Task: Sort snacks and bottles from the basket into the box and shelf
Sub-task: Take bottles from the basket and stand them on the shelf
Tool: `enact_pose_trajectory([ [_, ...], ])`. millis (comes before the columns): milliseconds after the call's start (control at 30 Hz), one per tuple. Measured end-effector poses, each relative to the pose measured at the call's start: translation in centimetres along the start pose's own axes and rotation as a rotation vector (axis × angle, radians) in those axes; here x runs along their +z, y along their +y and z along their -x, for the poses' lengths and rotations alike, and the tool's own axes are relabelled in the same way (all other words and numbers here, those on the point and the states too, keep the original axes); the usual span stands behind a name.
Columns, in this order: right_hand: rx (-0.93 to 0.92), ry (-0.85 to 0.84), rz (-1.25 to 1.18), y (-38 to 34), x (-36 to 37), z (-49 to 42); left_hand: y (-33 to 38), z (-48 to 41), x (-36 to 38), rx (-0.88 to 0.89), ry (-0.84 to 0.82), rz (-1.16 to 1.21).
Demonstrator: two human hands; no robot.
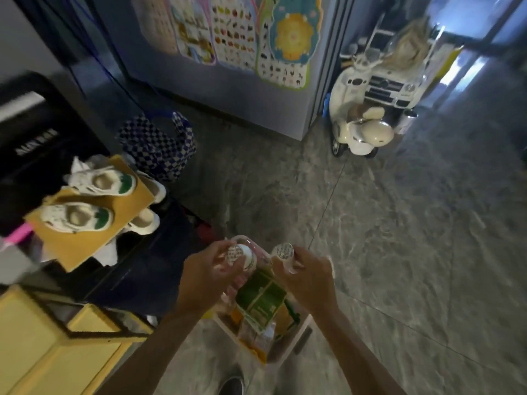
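Note:
My left hand (pixel 208 273) grips a clear bottle with a white cap (pixel 242 255), held upright above the basket. My right hand (pixel 306 276) grips a second clear bottle (pixel 283 253), whose patterned cap points up at me. Both bottles are side by side, nearly touching. Below them stands a pale basket (pixel 302 334) on the floor, holding a green-labelled packet (pixel 261 299) and other yellow and orange snack packs. The bottles' lower parts are hidden by my hands.
A yellow shelf unit (pixel 42 343) is at the lower left. Beside it a dark unit carries cardboard with white-and-green shoes (pixel 85 201). A checkered bag (pixel 159 146), a grey cabinet with posters (pixel 236 52) and toy ride-on vehicles (pixel 368 109) stand farther off on the grey tiled floor.

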State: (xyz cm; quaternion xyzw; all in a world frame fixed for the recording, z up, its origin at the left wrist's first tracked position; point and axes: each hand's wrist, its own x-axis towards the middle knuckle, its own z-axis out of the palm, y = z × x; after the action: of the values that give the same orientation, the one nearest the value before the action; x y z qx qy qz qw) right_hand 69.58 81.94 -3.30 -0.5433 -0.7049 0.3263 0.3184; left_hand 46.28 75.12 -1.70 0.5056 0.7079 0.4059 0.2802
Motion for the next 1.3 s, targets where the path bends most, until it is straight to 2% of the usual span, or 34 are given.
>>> enact_pose_trajectory([
  [133, -0.11, -0.108, 0.008, -7.9, -3.4, -0.6, 6.2, 3.1, -6.7, 0.0, 0.133, 0.069],
  [267, -0.257, -0.189, -0.01, -15.0, -4.3, -0.2, 10.7, 7.6, -13.5, 0.004, 0.319, 0.017],
  [433, -0.461, -0.366, -0.027, -22.9, -1.5, 1.3, 12.5, 14.5, -21.6, -0.061, 0.532, -0.049],
  [567, -0.556, -0.427, -0.152, -28.0, 2.7, 3.8, 12.5, 20.0, -27.1, -0.104, 0.661, -0.073],
  [667, -0.684, -0.46, -0.28, -32.6, 6.8, 6.2, 10.6, 23.8, -31.3, -0.164, 0.76, -0.064],
  [767, -0.74, -0.544, -0.305, -36.6, 11.4, 8.8, 7.2, 26.7, -35.1, -0.218, 0.832, -0.099],
  [867, -0.675, -0.641, -0.252, -39.2, 17.0, 11.3, 3.1, 28.7, -38.7, -0.264, 0.896, -0.107],
  [1100, -0.547, -0.742, -0.168, -43.7, 29.8, 15.4, -7.4, 30.5, -46.3, -0.339, 0.959, -0.059],
  [1300, -0.472, -0.795, -0.093, -44.9, 37.4, 15.7, -15.4, 28.9, -48.6, -0.44, 0.955, -0.048],
])
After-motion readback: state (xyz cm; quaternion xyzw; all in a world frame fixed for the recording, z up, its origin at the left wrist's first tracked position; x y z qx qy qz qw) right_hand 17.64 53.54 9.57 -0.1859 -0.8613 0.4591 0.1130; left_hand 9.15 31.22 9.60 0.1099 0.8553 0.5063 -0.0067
